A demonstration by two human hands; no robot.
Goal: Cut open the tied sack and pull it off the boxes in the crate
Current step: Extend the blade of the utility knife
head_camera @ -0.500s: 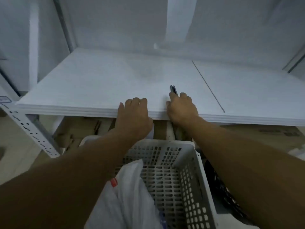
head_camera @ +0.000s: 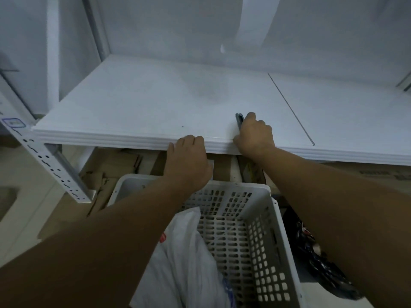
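A white perforated plastic crate (head_camera: 262, 232) stands on the floor below me. A white sack (head_camera: 189, 258) with a small red mark lies inside it; the boxes under it are hidden. My right hand (head_camera: 255, 135) rests on the white shelf (head_camera: 144, 103), its fingers closed around a small dark cutter (head_camera: 239, 121) whose tip sticks out above the knuckles. My left hand (head_camera: 188, 158) is curled over the shelf's front edge, above the crate's far rim, holding nothing that I can see.
Cardboard pieces (head_camera: 115, 165) lie on the floor under the shelf. A slotted metal upright (head_camera: 44, 161) stands at the left. A dark bundle (head_camera: 315, 258) lies right of the crate. The shelf has a seam (head_camera: 291, 110) on its right part.
My right hand has closed more around the cutter on the shelf. My left hand has slid back a little, fingers now curled at the shelf edge.
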